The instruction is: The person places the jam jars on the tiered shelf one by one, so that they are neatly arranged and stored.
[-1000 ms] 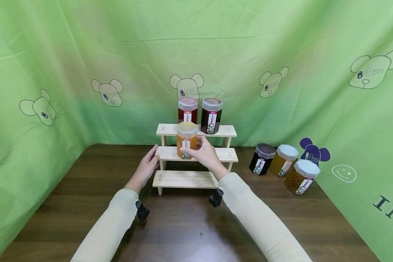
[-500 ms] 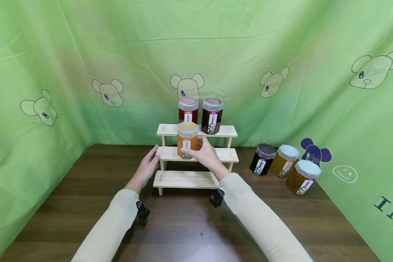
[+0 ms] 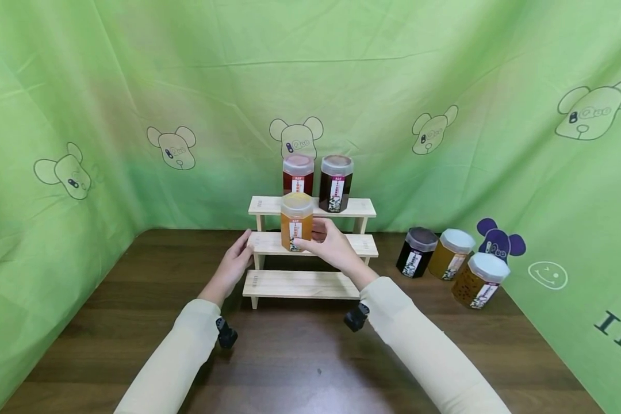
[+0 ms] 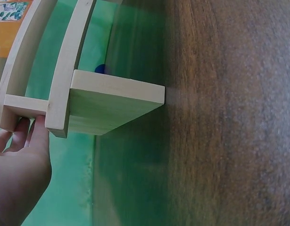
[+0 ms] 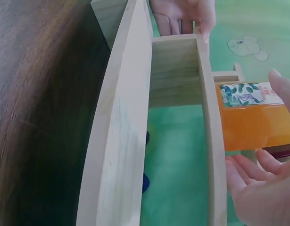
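Note:
A jar of orange contents, with a pale lid and a white label, stands upright on the middle shelf of a three-step wooden stand. My right hand is beside it, thumb in front and fingers to the right. In the right wrist view that thumb and the fingers are spread apart on either side of the jar. My left hand grips the left end of the middle shelf, and its fingers bend in behind the shelf's support in the left wrist view.
On the top shelf stand a red jar and a dark jar. A black jar, an amber jar and a speckled brown jar stand at the table's right. A green cloth hangs behind.
My right hand has eased off the orange jar and drawn slightly right, its thumb sliding toward the jar's right side. The jar stays on the middle shelf; my left hand keeps its place.

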`<act>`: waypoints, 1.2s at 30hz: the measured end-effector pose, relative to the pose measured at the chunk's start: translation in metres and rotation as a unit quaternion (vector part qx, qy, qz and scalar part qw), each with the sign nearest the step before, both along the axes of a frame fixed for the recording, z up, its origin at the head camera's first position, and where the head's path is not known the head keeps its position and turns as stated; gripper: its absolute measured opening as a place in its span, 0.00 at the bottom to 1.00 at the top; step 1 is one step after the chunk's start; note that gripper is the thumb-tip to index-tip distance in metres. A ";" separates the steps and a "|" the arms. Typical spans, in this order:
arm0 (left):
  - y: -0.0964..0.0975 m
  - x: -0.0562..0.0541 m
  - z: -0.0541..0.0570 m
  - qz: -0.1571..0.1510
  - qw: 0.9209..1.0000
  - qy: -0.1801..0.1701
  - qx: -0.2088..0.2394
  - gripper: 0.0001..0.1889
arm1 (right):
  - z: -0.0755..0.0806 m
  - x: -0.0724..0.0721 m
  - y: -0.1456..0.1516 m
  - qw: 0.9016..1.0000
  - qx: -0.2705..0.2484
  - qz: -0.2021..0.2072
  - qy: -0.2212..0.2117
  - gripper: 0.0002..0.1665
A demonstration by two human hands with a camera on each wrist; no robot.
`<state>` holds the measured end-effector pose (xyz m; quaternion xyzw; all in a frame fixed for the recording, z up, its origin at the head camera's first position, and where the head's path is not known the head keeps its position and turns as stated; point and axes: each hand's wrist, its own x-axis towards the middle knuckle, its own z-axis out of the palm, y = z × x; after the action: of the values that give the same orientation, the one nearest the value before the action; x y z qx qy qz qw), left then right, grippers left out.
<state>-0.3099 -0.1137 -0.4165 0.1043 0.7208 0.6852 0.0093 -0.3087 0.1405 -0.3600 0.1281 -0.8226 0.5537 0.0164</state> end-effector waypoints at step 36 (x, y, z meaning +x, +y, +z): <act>-0.001 0.000 -0.002 -0.010 1.000 0.010 0.011 0.29 | 0.014 0.070 0.164 0.989 0.139 -0.042 0.009 0.45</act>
<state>-0.3100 -0.1148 -0.4188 0.1181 0.7119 0.6923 0.0074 -0.2388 0.3045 -0.3458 0.0999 -0.8961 0.4315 0.0290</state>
